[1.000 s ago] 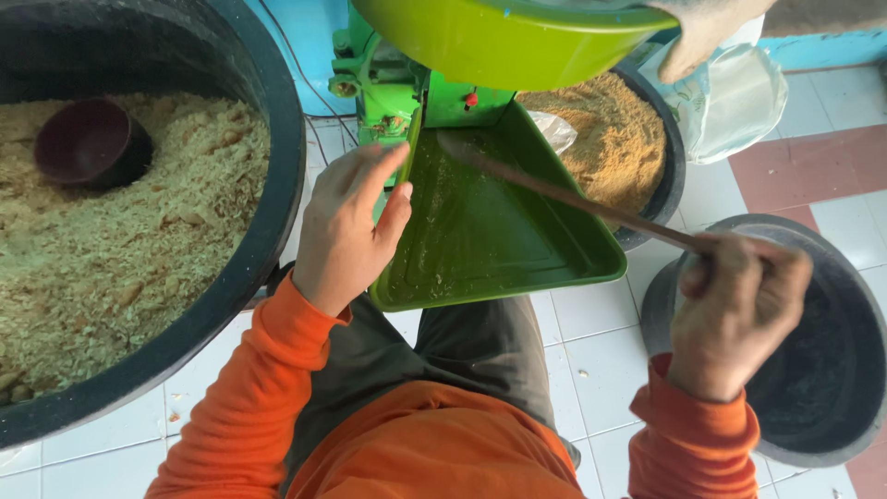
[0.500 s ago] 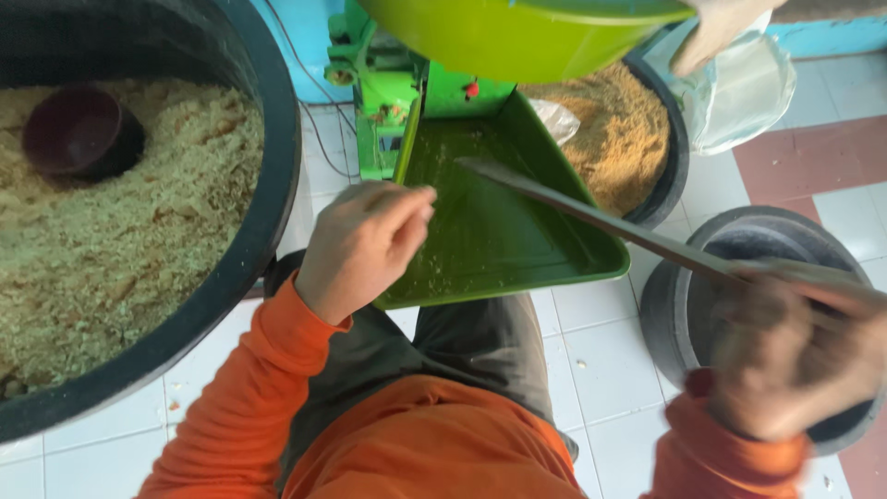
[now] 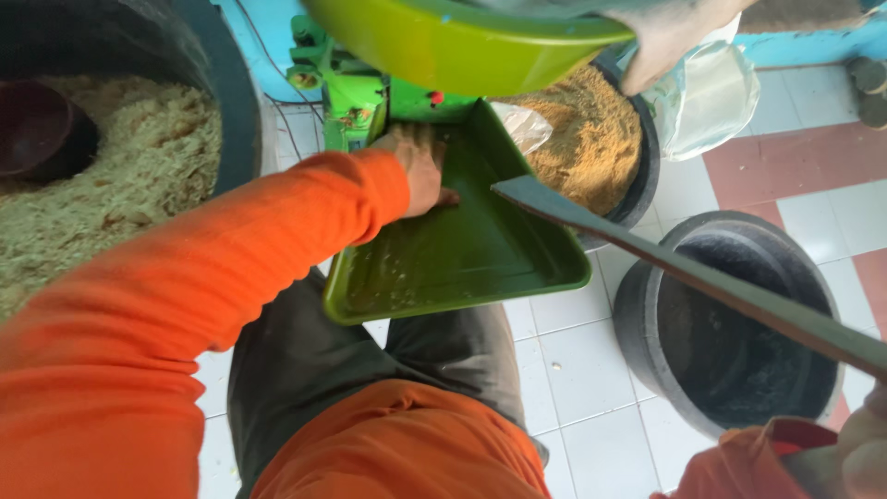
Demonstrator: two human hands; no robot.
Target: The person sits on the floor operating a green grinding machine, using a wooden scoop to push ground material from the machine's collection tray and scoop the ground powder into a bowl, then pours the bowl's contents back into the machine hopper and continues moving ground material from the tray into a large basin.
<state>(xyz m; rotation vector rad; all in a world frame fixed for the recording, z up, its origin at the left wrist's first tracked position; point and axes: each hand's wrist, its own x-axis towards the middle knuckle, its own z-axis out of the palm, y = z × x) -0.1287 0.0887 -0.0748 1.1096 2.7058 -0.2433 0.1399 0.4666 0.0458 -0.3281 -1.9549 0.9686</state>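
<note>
My left hand (image 3: 420, 168) reaches forward in an orange sleeve and rests, fingers spread, on the upper part of the green chute tray (image 3: 480, 268), close to the outlet of the green machine (image 3: 344, 92). It holds nothing. My right hand (image 3: 864, 455) shows only at the bottom right corner, blurred, and grips a long flat dark stick (image 3: 684, 268). The stick's far tip hangs over the tray's right rim. A little pale residue lies on the tray.
A green hopper (image 3: 443, 46) overhangs the machine. A big black tub (image 3: 236, 120) at the left holds pale meal and a dark bowl (image 3: 37, 134). Behind the tray is a tub of brown meal (image 3: 596, 139). An empty black tub (image 3: 739, 323) stands on the tiled floor at the right, beyond it a clear plastic bag (image 3: 707, 92).
My left hand moved from the tray's left edge up into the tray toward the machine outlet. My right hand drew back down to the right with the stick, whose tip slid off the tray.
</note>
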